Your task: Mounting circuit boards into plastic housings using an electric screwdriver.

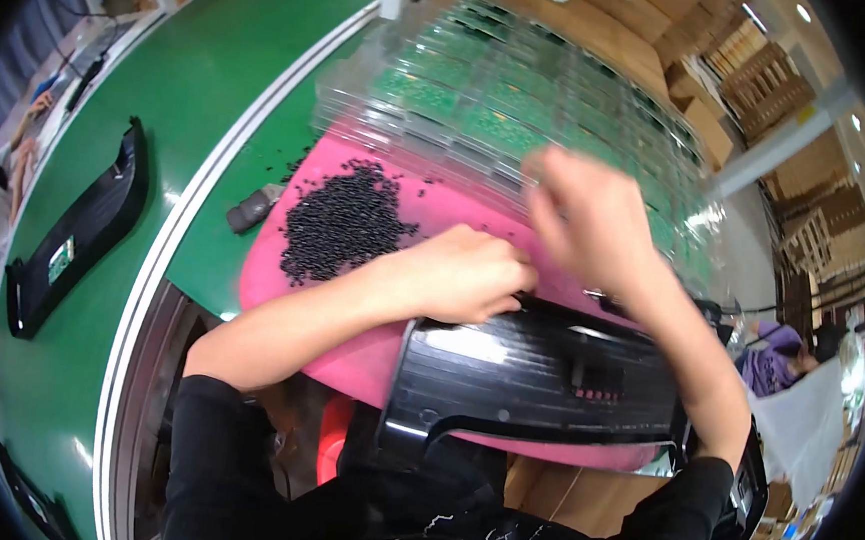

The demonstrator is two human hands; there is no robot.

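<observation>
A glossy black curved plastic panel (535, 378) lies in front of me on a pink mat (427, 204). At its far edge rests my left hand (472, 273), fingers curled and closed; whatever they hold is hidden beneath the knuckles. My right hand (591, 221) is raised above the far side of the panel, before the clear plastic trays. Motion smears its bent fingers, so I cannot tell whether anything is in them. Left of my left hand, small black parts (340, 223) form a loose heap on the mat.
Clear trays (504, 104) holding green circuit boards are stacked behind the mat. A small dark object (249, 212) sits beside the heap. On the green conveyor (223, 45) at left lies another black panel (84, 231). Other people work at far left and right.
</observation>
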